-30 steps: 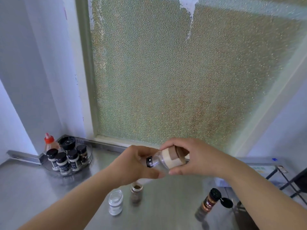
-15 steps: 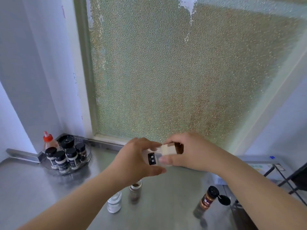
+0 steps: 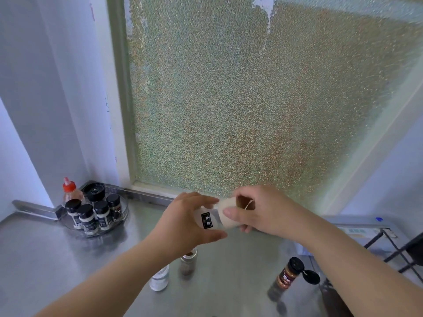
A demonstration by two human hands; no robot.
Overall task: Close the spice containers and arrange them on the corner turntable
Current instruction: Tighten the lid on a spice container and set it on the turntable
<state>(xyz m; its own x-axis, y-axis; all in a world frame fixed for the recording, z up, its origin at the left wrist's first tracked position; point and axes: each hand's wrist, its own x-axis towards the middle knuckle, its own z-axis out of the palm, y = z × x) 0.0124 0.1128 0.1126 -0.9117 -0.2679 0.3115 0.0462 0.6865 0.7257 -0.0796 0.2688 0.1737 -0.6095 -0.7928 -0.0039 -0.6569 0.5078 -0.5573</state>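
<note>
Several black-capped spice jars (image 3: 88,217) are already stood on the clear round corner turntable (image 3: 119,221), while a small clear black-labelled jar (image 3: 207,220), clasped by the left hand (image 3: 183,225), is being capped with a pale wooden lid (image 3: 229,210) pinched by the right hand (image 3: 258,209), and three open containers are left on the steel counter (image 3: 45,259).

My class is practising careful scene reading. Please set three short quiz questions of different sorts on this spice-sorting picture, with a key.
1. True or false: the left hand holds the clear labelled jar while the right hand holds its beige cap.
2. Which counter container has its flip lid hanging open? A) the reddish spice bottle B) the small clear jar
3. Fill in: the red-capped bottle stands at the turntable in the ___ corner.

Key: 1 true; 2 A; 3 left
</note>
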